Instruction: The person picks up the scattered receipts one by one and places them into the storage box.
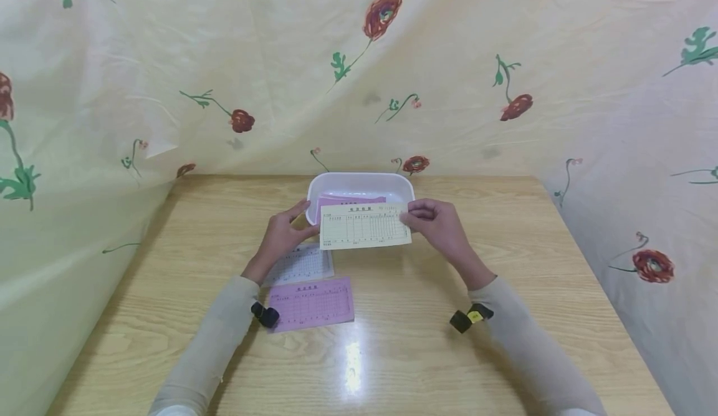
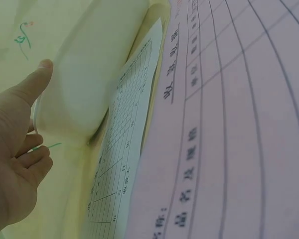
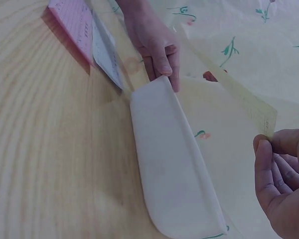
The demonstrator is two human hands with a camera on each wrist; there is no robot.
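Cream slip, head view: The cream slip [image 1: 361, 227] is pinched at its right end by the right hand [image 1: 440, 224], so most of its printed grid is left uncovered; it is held in front of and partly over the white container [image 1: 359, 182].
White container, head view: It is set on the table [image 1: 426, 341] near the flowered cloth [image 1: 280, 48], and its left end is held by the left hand [image 1: 280, 235], probably so that it is steadied. Whether the slip is touched by the left thumb cannot be told.
Pink paper, head view: Pink paper [image 1: 331, 200] is contained inside, partly hidden by the cream slip.
Loose slips, head view: A white slip [image 1: 305, 265] and, nearer the person, a pink slip [image 1: 314, 304] are laid flat, perhaps to be kept apart from the container.
Left grip, left wrist view: The container's end is taken between the thumb and curled fingers; the loose slips are seen beside it.
Right grip, right wrist view: The cream slip's corner is nipped between thumb and forefinger, and the slip is held clear of the container, seemingly so that it is not creased.
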